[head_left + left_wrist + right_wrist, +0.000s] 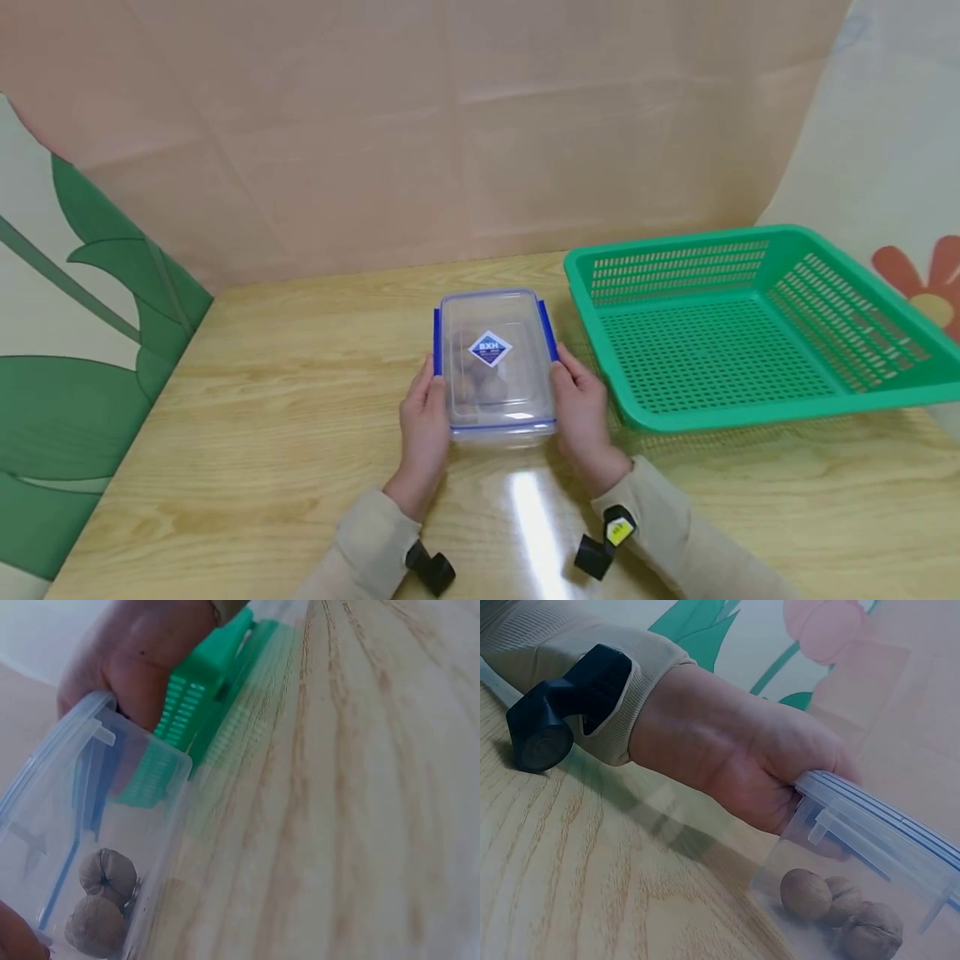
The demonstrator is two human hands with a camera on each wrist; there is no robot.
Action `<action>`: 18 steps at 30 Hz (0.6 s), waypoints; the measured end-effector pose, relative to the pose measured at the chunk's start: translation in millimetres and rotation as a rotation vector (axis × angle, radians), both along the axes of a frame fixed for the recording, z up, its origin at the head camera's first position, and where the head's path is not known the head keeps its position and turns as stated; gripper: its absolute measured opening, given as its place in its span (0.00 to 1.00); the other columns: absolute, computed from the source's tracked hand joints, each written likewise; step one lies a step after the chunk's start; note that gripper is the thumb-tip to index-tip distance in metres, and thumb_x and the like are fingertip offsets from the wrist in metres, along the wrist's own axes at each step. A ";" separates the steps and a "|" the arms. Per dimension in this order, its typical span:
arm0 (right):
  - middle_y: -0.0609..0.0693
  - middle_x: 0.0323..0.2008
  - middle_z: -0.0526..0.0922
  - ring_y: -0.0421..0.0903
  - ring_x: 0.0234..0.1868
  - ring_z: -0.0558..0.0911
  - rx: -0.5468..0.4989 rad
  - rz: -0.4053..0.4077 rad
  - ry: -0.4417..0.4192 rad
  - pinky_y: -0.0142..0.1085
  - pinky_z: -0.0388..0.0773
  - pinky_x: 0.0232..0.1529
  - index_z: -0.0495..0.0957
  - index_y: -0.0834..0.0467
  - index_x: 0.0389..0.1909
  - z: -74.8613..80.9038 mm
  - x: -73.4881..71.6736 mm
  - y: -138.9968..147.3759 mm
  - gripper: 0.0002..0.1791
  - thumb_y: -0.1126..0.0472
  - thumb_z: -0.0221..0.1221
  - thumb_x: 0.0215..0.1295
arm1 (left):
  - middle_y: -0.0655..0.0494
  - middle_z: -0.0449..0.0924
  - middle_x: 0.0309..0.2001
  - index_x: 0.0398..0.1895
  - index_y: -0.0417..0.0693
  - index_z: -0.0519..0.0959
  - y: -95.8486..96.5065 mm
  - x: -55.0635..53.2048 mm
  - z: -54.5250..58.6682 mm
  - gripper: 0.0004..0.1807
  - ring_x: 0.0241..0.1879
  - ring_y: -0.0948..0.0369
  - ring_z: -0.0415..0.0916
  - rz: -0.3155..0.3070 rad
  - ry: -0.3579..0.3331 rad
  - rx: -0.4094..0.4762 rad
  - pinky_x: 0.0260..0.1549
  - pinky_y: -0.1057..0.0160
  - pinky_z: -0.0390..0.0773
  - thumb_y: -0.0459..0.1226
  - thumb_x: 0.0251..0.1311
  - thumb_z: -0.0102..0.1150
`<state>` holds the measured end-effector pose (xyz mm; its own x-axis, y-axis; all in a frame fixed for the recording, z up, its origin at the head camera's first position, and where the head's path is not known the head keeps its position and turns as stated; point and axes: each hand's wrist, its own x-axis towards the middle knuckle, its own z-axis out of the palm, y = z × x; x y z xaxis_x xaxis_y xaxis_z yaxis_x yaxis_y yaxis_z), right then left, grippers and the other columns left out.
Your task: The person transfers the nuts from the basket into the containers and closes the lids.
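A clear plastic food box [521, 379] with a blue-edged lid stands close over the table in the middle of the head view. Along its left side my left hand [423, 425] grips it, thumb up by the blue side clip. My right hand [585, 417] holds the opposite side, its thumb at the other clip. Several brown walnuts [806, 895] lie together on the box floor, seen through the wall in the right wrist view. The lid is on, with a blue and white diamond label [491, 348]. Fingers under the box are mostly hidden.
A green plastic basket [611, 358] with slotted walls stands at the right, close by my right hand. Pale wood tabletop [247, 417] extends to the left and front. A pinkish backdrop [337, 167] rises behind the table.
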<state>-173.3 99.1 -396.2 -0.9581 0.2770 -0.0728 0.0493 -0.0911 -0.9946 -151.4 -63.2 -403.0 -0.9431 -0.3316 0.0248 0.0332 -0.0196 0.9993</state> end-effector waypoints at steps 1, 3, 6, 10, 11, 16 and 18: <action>0.57 0.64 0.67 0.50 0.64 0.65 -0.001 0.001 0.002 0.41 0.65 0.63 0.65 0.64 0.62 0.0 0.3 -0.1 0.22 0.66 0.46 0.67 | 0.48 0.59 0.68 0.66 0.41 0.61 0.0 0.3 0.1 0.23 0.67 0.55 0.55 0.001 0.000 -0.004 0.65 0.56 0.57 0.32 0.68 0.40; 0.57 0.64 0.66 0.49 0.65 0.64 -0.001 0.004 0.006 0.41 0.65 0.63 0.65 0.64 0.62 -0.3 0.7 0.1 0.22 0.65 0.46 0.68 | 0.48 0.59 0.68 0.66 0.42 0.61 0.2 0.7 0.4 0.23 0.68 0.55 0.55 0.000 -0.001 -0.005 0.65 0.55 0.57 0.33 0.68 0.40; 0.56 0.65 0.65 0.49 0.66 0.63 0.001 0.018 0.007 0.42 0.64 0.64 0.64 0.63 0.63 -0.6 2.1 0.8 0.23 0.65 0.45 0.68 | 0.48 0.59 0.68 0.66 0.43 0.61 0.3 0.8 0.0 0.23 0.68 0.55 0.55 -0.002 -0.008 -0.009 0.65 0.55 0.57 0.33 0.68 0.40; 0.57 0.65 0.64 0.50 0.66 0.63 0.009 0.049 0.014 0.43 0.63 0.64 0.63 0.63 0.64 -1.3 2.8 2.1 0.23 0.64 0.44 0.69 | 0.48 0.59 0.68 0.66 0.43 0.61 -0.5 0.3 -1.8 0.23 0.67 0.55 0.55 -0.001 -0.018 -0.030 0.65 0.55 0.57 0.34 0.69 0.40; 0.57 0.65 0.64 0.50 0.66 0.63 0.011 0.063 0.020 0.43 0.63 0.65 0.62 0.63 0.65 -1.2 2.3 2.3 0.23 0.64 0.44 0.70 | 0.49 0.59 0.68 0.67 0.43 0.61 -1.5 -0.3 -2.4 0.23 0.67 0.55 0.55 -0.004 -0.021 -0.035 0.65 0.55 0.57 0.34 0.69 0.40; 0.62 0.66 0.62 0.53 0.66 0.62 0.108 0.157 0.083 0.46 0.60 0.66 0.58 0.66 0.66 1.0 -3.3 0.9 0.25 0.66 0.43 0.70 | 0.53 0.60 0.68 0.67 0.48 0.61 -7.8 -4.5 -4.8 0.23 0.67 0.58 0.56 -0.010 -0.046 -0.031 0.65 0.56 0.59 0.37 0.70 0.39; 0.64 0.67 0.57 0.56 0.68 0.58 0.306 0.210 0.162 0.48 0.55 0.68 0.54 0.69 0.67 5.2 -1.6 -1.5 0.27 0.66 0.43 0.69 | 0.52 0.60 0.68 0.67 0.47 0.61 -10.8 -5.4 -5.0 0.23 0.67 0.57 0.56 -0.003 -0.048 -0.038 0.65 0.55 0.58 0.38 0.70 0.39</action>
